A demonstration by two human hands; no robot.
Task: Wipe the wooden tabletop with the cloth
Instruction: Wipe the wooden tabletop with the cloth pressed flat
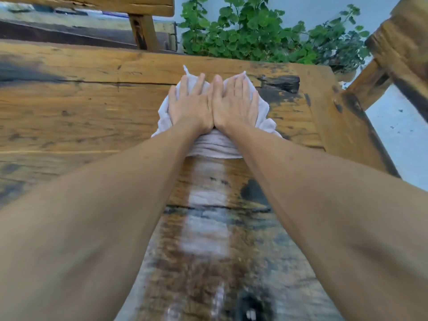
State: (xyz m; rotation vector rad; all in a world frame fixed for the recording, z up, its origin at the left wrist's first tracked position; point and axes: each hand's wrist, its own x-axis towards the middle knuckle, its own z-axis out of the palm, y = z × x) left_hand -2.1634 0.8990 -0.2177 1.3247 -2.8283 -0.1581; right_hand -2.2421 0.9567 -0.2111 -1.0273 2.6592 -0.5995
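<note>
A crumpled white cloth (pixel 214 144) lies on the worn wooden tabletop (pixel 81 112), near its far right end. My left hand (pixel 190 105) and my right hand (pixel 235 104) press flat on the cloth side by side, thumbs touching, fingers stretched toward the far edge. Both arms reach out straight from the bottom of the view. The cloth's middle is hidden under my palms. A pale streak (pixel 206 218) runs along the wood between my forearms, from the cloth back toward me.
A wooden bench or chair back (pixel 141 24) stands beyond the table's far edge at the left. Green leafy plants (pixel 259 31) grow behind the far edge. Another wooden piece (pixel 398 49) stands at the right, over a pale floor (pixel 398 135).
</note>
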